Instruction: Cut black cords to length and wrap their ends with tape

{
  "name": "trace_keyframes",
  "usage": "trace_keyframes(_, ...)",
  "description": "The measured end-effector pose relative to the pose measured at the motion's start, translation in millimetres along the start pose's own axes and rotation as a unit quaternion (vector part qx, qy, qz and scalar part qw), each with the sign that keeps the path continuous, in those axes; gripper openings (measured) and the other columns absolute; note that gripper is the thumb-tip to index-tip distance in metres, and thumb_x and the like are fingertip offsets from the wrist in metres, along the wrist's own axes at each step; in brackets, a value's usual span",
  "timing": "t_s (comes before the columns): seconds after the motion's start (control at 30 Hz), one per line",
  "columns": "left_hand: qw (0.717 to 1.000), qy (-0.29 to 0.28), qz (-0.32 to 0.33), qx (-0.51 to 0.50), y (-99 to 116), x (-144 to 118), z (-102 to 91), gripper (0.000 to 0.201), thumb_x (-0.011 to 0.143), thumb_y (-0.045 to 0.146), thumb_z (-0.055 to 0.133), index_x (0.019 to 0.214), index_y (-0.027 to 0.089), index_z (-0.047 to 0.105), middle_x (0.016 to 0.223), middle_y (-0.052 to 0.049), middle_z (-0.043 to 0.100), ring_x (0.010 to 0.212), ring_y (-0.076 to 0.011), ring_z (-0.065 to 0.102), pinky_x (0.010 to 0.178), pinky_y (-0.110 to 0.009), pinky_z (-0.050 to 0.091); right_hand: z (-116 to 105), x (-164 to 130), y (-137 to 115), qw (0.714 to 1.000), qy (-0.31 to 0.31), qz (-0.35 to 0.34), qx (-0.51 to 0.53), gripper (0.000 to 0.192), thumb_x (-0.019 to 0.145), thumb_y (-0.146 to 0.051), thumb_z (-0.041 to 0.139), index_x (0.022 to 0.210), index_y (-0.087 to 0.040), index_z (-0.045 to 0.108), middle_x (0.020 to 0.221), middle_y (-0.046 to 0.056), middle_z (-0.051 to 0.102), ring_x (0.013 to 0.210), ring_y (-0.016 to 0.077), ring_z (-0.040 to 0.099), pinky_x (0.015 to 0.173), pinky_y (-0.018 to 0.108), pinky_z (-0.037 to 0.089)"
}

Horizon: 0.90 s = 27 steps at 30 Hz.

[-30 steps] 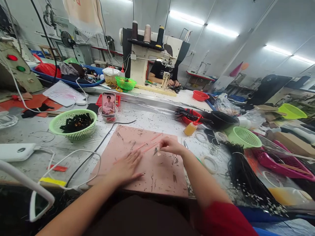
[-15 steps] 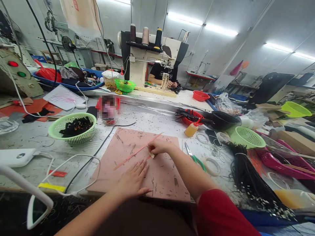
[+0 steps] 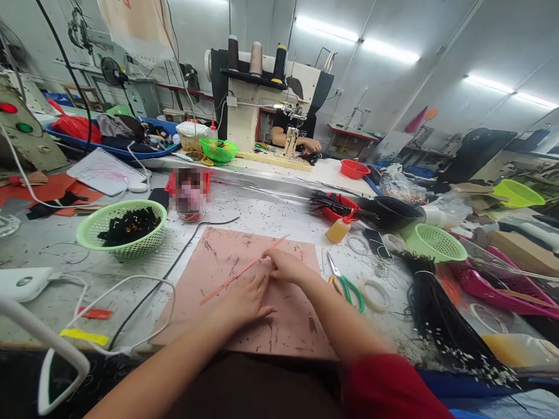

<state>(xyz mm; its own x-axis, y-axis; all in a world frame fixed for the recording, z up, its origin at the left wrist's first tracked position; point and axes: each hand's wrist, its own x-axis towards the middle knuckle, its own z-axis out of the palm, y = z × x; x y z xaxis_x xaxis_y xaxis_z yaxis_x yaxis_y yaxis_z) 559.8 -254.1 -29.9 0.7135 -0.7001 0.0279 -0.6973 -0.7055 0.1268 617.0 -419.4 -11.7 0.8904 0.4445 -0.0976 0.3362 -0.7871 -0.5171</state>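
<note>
A pinkish board [image 3: 290, 331] with dark scuff marks lies flat in front of me. Across its upper part runs a thin pink strip [image 3: 231, 278], slanting up to the right. My left hand [image 3: 247, 297] rests flat on the board just below the strip, fingers stretched out and thumb apart. Close by its fingertips, my right hand [image 3: 283, 266] is closed and low over the board, near the strip's upper part. Its fingertips are pressed down, and what they hold, if anything, is hidden.
Right of the board lie green-handled scissors [image 3: 349, 290], a tape roll [image 3: 374, 295], a glue bottle [image 3: 339, 230] and a bundle of black cords [image 3: 432, 314]. A green basket [image 3: 148, 235] and white cable [image 3: 126, 279] are left. A co-worker sits behind the sewing machine [image 3: 244, 110].
My left hand has slid up and right, towards my right hand. A small pale piece at my right fingertips is now out of sight. An orange scissor handle now shows beside the green one.
</note>
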Motion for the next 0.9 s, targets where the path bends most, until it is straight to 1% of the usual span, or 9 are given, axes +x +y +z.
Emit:
trace_keyframes(0.13, 1.000, -0.015, -0.008, 0.008, -2, 4, 1.0, 0.074, 0.077, 0.062, 0.031, 0.129, 0.011, 0.040, 0.131, -0.016, 0.046, 0.112, -0.0340, 0.044, 0.094, -0.044, 0.029, 21, -29, 4, 0.995, 0.091, 0.029, -0.009, 0.020, 0.076, -0.015, 0.052, 0.096, -0.018, 0.056, 0.095, 0.007, 0.054, 0.086, 0.0169, 0.051, 0.074, 0.028, 0.041)
trace_keyframes(0.27, 0.999, -0.029, -0.025, 0.011, 2, 8, -6.3, 0.072, 0.075, 0.061, 0.038, 0.128, 0.012, 0.042, 0.129, -0.015, 0.049, 0.110, -0.0341, 0.044, 0.092, -0.044, 0.031, 27, -38, 8, 0.990, 0.134, -0.006, -0.040, 0.017, 0.078, -0.013, 0.049, 0.085, -0.018, 0.064, 0.095, 0.008, 0.058, 0.093, 0.0198, 0.051, 0.083, 0.032, 0.039)
trace_keyframes(0.4, 0.998, -0.044, -0.039, 0.019, 6, 13, -14.3, 0.075, 0.071, 0.060, 0.047, 0.128, 0.012, 0.042, 0.127, -0.017, 0.050, 0.105, -0.0348, 0.048, 0.088, -0.045, 0.035, 20, -6, 1, 0.992, 0.115, -0.020, -0.053, 0.024, 0.080, -0.014, 0.047, 0.097, -0.019, 0.063, 0.107, 0.007, 0.060, 0.102, 0.0184, 0.050, 0.090, 0.031, 0.035)
trace_keyframes(0.53, 0.999, -0.030, -0.031, 0.003, 4, 8, -16.0, 0.070, 0.069, 0.061, 0.049, 0.124, 0.019, 0.046, 0.130, -0.015, 0.047, 0.106, -0.0372, 0.047, 0.087, -0.050, 0.036, 21, 35, -4, 0.993, 0.101, -0.033, -0.049, 0.034, 0.078, -0.030, 0.056, 0.112, -0.026, 0.056, 0.125, 0.003, 0.050, 0.117, 0.0175, 0.040, 0.099, 0.032, 0.026)
trace_keyframes(0.67, 0.992, -0.025, -0.017, -0.125, -20, -6, -23.7, 0.047, 0.079, 0.051, 0.042, 0.116, 0.026, 0.053, 0.124, -0.006, 0.055, 0.104, -0.0283, 0.051, 0.088, -0.043, 0.039, 15, 52, 9, 0.991, 0.123, 0.009, -0.043, 0.027, 0.080, -0.033, 0.054, 0.105, -0.026, 0.060, 0.119, 0.004, 0.055, 0.112, 0.0207, 0.043, 0.097, 0.037, 0.025)
trace_keyframes(0.73, 0.978, 0.041, -0.104, -0.176, -44, -18, -33.4, 0.041, 0.082, 0.042, 0.037, 0.115, 0.023, 0.053, 0.120, -0.005, 0.058, 0.107, -0.0224, 0.051, 0.092, -0.035, 0.039, 8, 56, 22, 0.988, 0.142, 0.047, -0.034, 0.020, 0.082, -0.028, 0.049, 0.096, -0.023, 0.063, 0.107, 0.005, 0.062, 0.103, 0.0203, 0.049, 0.091, 0.035, 0.030)
trace_keyframes(0.8, 0.942, 0.144, -0.259, -0.157, -74, -35, -45.9, 0.043, 0.082, 0.037, 0.037, 0.116, 0.016, 0.051, 0.120, -0.008, 0.057, 0.111, -0.0223, 0.049, 0.094, -0.035, 0.036, 0, 60, 36, 0.985, 0.152, 0.084, -0.018, 0.017, 0.081, -0.025, 0.048, 0.088, -0.021, 0.064, 0.094, 0.004, 0.065, 0.092, 0.0187, 0.054, 0.082, 0.031, 0.035)
trace_keyframes(0.83, 0.913, 0.175, -0.345, -0.130, -90, -45, -52.1, 0.043, 0.081, 0.035, 0.037, 0.114, 0.013, 0.052, 0.120, -0.011, 0.056, 0.111, -0.0242, 0.049, 0.094, -0.036, 0.036, -4, 61, 43, 0.983, 0.154, 0.100, -0.009, 0.016, 0.080, -0.024, 0.049, 0.084, -0.021, 0.064, 0.089, 0.003, 0.066, 0.087, 0.0176, 0.055, 0.078, 0.029, 0.037)
trace_keyframes(0.9, 0.858, 0.166, -0.481, -0.072, -116, -68, -60.9, 0.045, 0.080, 0.035, 0.036, 0.113, 0.009, 0.052, 0.118, -0.017, 0.056, 0.107, -0.0306, 0.051, 0.089, -0.041, 0.038, -13, 63, 57, 0.978, 0.161, 0.131, 0.007, 0.014, 0.078, -0.022, 0.050, 0.081, -0.020, 0.064, 0.085, 0.002, 0.066, 0.082, 0.0161, 0.056, 0.072, 0.025, 0.038)
